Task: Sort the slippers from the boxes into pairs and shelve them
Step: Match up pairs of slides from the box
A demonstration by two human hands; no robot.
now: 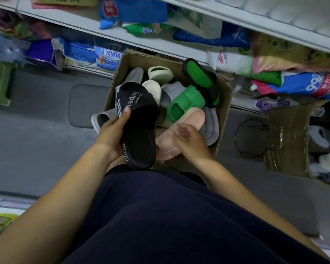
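A cardboard box (224,103) on the floor holds several loose slippers. My left hand (112,130) grips a black slipper (139,134) with white lettering, held above the box's near side. My right hand (189,139) is blurred, fingers apart, over a pink slipper (183,126) that lies at the box's near edge; I cannot tell whether it touches it. A green slipper (187,103) sits in the middle of the box. A black and green slipper (200,77) leans on the far right wall. Cream (153,90), pale green (160,73) and grey (133,75) slippers lie behind.
White shelves (122,40) packed with bagged goods run along the far side. A second cardboard box (288,138) with more footwear stands to the right. A green stool (0,82) is at the left. Grey floor (36,141) surrounds the box. A black cable (242,138) loops between the boxes.
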